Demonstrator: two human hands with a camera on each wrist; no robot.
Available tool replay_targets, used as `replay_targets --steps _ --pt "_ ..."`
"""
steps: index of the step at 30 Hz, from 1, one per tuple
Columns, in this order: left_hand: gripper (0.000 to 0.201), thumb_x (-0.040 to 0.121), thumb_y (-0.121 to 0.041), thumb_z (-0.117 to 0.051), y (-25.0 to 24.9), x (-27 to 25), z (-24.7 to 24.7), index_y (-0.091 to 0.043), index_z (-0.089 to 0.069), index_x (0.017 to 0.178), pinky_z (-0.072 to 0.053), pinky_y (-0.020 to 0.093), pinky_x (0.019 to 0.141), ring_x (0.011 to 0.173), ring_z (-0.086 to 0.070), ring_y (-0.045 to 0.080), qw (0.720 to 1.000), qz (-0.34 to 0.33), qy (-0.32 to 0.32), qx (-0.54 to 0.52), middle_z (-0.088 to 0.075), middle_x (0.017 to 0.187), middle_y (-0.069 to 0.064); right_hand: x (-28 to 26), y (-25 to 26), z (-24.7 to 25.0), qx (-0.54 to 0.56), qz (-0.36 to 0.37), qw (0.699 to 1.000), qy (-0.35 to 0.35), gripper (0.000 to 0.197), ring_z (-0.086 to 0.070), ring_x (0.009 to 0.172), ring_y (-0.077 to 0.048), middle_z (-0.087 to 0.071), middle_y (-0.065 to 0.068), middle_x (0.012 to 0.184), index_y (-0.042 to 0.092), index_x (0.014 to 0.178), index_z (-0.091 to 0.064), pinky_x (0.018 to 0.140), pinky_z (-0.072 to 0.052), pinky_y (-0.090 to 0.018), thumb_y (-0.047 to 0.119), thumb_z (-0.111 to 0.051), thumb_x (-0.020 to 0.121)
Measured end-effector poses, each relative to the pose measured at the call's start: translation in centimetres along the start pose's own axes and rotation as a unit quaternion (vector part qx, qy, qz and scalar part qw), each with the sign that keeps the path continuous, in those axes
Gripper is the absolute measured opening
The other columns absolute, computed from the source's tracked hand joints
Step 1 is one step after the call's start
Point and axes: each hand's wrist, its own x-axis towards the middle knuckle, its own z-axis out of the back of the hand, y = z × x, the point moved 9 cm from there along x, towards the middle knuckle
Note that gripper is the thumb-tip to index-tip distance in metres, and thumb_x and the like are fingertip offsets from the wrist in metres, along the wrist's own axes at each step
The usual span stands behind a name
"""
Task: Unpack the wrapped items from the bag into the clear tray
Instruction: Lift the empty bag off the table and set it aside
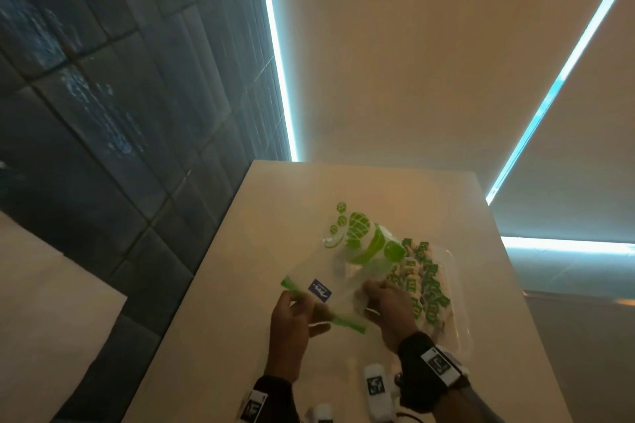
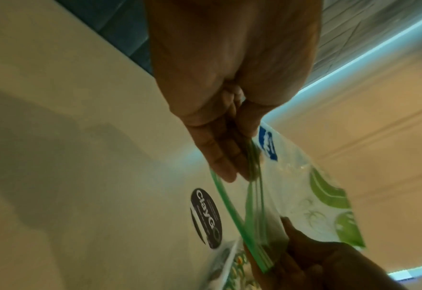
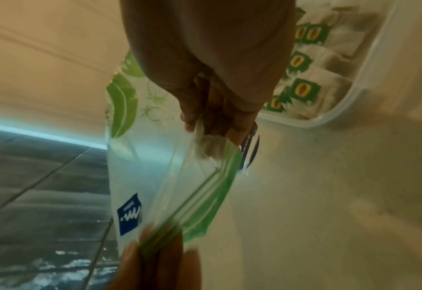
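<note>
1. Left hand (image 1: 292,316) pinches the green zip strip (image 1: 326,314) of the bag (image 1: 347,268), thumb against fingers; the bag is lifted above the tabletop (image 1: 240,285).
2. Right hand (image 1: 388,306) grips the bag's mouth near the other end of the strip, fingers curled round bunched plastic.
3. Bag: clear plastic, green print, blue logo patch (image 1: 320,290); contents unclear.
4. Clear tray (image 1: 462,330) sits on the tabletop just right of the bag; wrapped items (image 1: 422,288) with green labels lie inside, packed close.
5. Tabletop: pale beige, smooth; black oval sticker (image 2: 206,217) on it near the tray.
6. Room: dark tiled floor (image 1: 103,96) on the left; beige walls; cyan light strips (image 1: 276,55) along the edges.
</note>
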Motion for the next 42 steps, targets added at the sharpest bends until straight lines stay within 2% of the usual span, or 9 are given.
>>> replay_targets --steps 5,9,14,21,28,31,34,37,42 --pt "0.048 0.077 -0.037 -0.078 -1.2 1.7 5.6 -0.018 -0.053 0.114 -0.052 0.045 0.089 0.096 -0.063 0.020 0.989 -0.037 -0.110 0.094 -0.066 0.106 0.005 -0.6 2.2 -0.3 -0.096 0.023 0.993 0.069 0.013 -0.063 0.075 -0.025 -0.064 -0.016 0.082 0.002 0.090 -0.059 0.062 -0.054 -0.033 0.010 -0.052 0.097" --pt "0.075 0.067 -0.055 -0.077 -2.4 2.6 1.4 -0.025 -0.043 0.128 -0.051 0.040 0.092 0.107 -0.063 0.018 0.988 0.007 0.100 0.115 -0.064 0.118 0.000 -2.4 3.3 -1.6 -0.124 0.014 0.978 0.164 0.017 -0.066 0.078 -0.025 -0.067 -0.014 0.085 -0.003 0.097 -0.061 0.069 -0.056 -0.036 0.010 -0.050 0.098" --pt "0.017 0.086 -0.021 -0.070 -2.6 2.7 0.2 -0.007 -0.066 0.094 -0.047 0.025 0.051 0.062 -0.057 0.015 0.991 -0.018 0.046 0.125 -0.066 0.077 0.006 -2.5 4.7 -1.4 -0.105 0.075 0.983 0.129 0.024 -0.066 0.070 -0.026 -0.065 -0.020 0.085 -0.017 0.105 -0.058 0.060 -0.057 -0.031 0.002 -0.046 0.098" --pt "0.010 0.087 -0.024 -0.069 -3.8 1.9 -0.3 -0.022 -0.069 0.097 -0.050 0.036 0.065 0.075 -0.062 0.021 0.989 -0.070 0.083 0.101 -0.071 0.090 0.015 -2.6 4.4 -0.6 -0.105 0.056 0.978 0.169 0.032 -0.065 0.078 -0.030 -0.068 -0.015 0.090 -0.004 0.107 -0.064 0.059 -0.058 -0.036 0.025 -0.061 0.092" --pt "0.032 0.090 0.007 -0.052 -5.6 0.6 -0.2 -0.012 -0.077 0.090 -0.050 0.029 0.057 0.065 -0.062 0.019 0.987 -0.045 0.154 0.015 -0.070 0.077 0.007 -2.5 6.4 -0.4 -0.096 0.089 0.969 0.208 0.019 -0.056 0.060 -0.027 -0.060 -0.024 0.081 -0.020 0.095 -0.061 0.049 -0.049 -0.029 -0.016 -0.043 0.088" --pt "0.041 0.089 0.012 -0.046 -5.2 0.1 -0.5 -0.011 -0.079 0.087 -0.057 0.030 0.067 0.086 -0.070 0.026 0.981 -0.029 0.189 0.019 -0.075 0.095 0.016 -1.8 7.0 -0.2 -0.069 0.110 0.974 0.187 0.022 -0.061 0.076 -0.033 -0.062 -0.027 0.085 -0.027 0.089 -0.058 0.060 -0.057 -0.032 -0.021 -0.037 0.085" --pt "0.039 0.089 0.011 -0.046 -5.3 0.0 -0.7 -0.011 -0.078 0.093 -0.058 0.031 0.074 0.097 -0.068 0.030 0.983 -0.050 0.178 0.009 -0.072 0.105 0.016 -1.6 6.7 0.1 0.058 0.099 0.978 0.175 0.029 -0.061 0.096 -0.042 -0.064 -0.029 0.104 -0.017 0.111 -0.058 0.080 -0.057 -0.043 -0.004 -0.042 0.092" --pt "0.032 0.088 0.008 -0.051 -6.1 -0.4 -1.3 -0.009 -0.074 0.102 -0.056 0.035 0.086 0.106 -0.065 0.027 0.982 -0.102 0.157 -0.018 -0.066 0.114 0.011 -1.5 4.4 -0.2 0.175 0.036 0.968 0.177 0.051 -0.052 0.124 -0.043 -0.057 -0.024 0.132 0.006 0.131 -0.056 0.110 -0.035 -0.058 0.041 -0.052 0.095" --pt "0.053 0.078 0.010 -0.045 -6.1 -1.8 -2.9 -0.026 -0.073 0.105 -0.048 0.015 0.082 0.109 -0.053 0.003 0.962 -0.172 0.152 0.145 -0.047 0.119 -0.008 -3.9 1.3 -3.5 0.120 -0.047 0.958 0.255 0.099 -0.051 0.127 -0.040 -0.055 -0.020 0.137 0.013 0.137 -0.051 0.111 -0.032 -0.061 0.080 -0.063 0.065"
